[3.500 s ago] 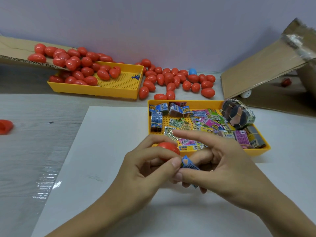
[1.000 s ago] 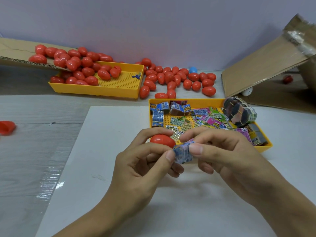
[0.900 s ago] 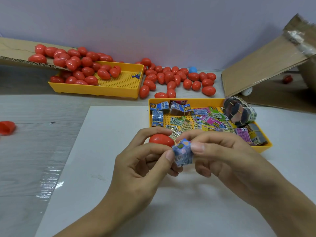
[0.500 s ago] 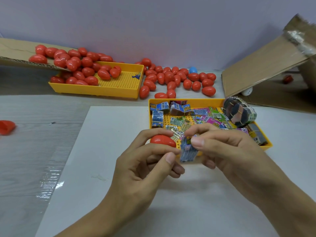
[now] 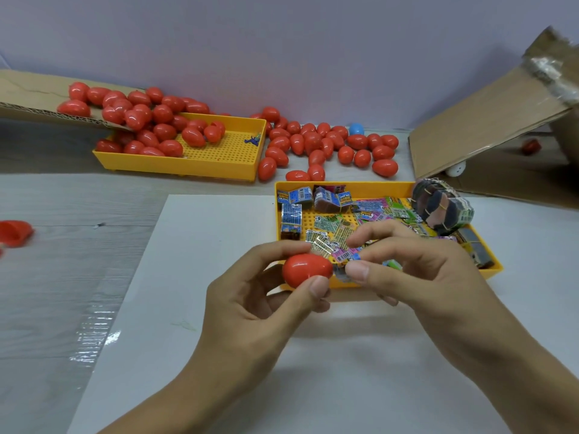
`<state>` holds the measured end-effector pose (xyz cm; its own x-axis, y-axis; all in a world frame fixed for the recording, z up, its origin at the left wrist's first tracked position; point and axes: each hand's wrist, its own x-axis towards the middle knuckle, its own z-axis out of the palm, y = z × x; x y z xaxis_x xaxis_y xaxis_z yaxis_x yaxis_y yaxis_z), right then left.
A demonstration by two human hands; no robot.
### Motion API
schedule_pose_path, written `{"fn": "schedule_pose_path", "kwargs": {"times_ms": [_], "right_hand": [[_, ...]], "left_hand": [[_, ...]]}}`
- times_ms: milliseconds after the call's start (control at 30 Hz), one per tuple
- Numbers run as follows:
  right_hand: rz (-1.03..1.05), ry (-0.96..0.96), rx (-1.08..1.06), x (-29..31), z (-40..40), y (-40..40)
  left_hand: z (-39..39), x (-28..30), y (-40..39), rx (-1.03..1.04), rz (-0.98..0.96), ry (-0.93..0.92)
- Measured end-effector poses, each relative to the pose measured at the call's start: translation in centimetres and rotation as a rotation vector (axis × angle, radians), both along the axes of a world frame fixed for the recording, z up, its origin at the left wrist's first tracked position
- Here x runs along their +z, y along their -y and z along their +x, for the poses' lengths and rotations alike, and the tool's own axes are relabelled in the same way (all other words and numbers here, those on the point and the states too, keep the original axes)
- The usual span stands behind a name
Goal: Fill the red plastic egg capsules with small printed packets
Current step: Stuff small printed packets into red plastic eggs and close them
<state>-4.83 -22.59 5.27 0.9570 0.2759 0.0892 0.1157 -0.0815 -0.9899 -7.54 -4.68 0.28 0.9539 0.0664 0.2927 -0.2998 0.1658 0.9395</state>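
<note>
My left hand (image 5: 257,305) grips a red egg capsule half (image 5: 307,269) between thumb and fingers, its opening turned to the right. My right hand (image 5: 416,277) pinches a small folded printed packet (image 5: 341,270) right at that opening; most of the packet is hidden by my fingertips and the capsule. Just behind my hands sits a yellow tray (image 5: 391,187) holding several loose printed packets (image 5: 338,227) and a banded bundle (image 5: 443,211) of them.
A second yellow tray (image 5: 219,164) at the back left holds several red eggs (image 5: 147,130) spilling from a cardboard flap (image 5: 28,101). More red eggs (image 5: 329,145) and a blue one (image 5: 356,129) lie behind. Another cardboard box (image 5: 488,126) stands at right. A red capsule half (image 5: 14,233) lies far left.
My right hand folded the packet smaller and brought it left to the capsule's opening. The left hand turned the red capsule half slightly and kept hold of it.
</note>
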Motion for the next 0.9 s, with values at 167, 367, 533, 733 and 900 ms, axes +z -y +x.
{"fn": "schedule_pose_path", "kwargs": {"times_ms": [167,367,533,733,900], "right_hand": [[-0.017,-0.056,0.053,-0.04,-0.02,-0.11],[0.087,-0.098,0.018,-0.89,0.0,-0.34],[0.058,-0.146,0.02,-0.59,0.15,-0.12],[-0.01,-0.036,-0.02,-0.58,0.28,-0.01],[-0.026,0.022,-0.028,-0.6,0.35,-0.01]], "left_hand": [[0.15,-0.23,-0.14,-0.029,0.012,0.024],[0.03,-0.18,-0.08,-0.055,0.017,0.036],[-0.06,-0.01,-0.04,-0.048,0.002,0.038],[0.01,0.02,-0.08,-0.03,-0.016,0.046],[0.01,-0.11,-0.13,-0.042,-0.016,0.043]]}}
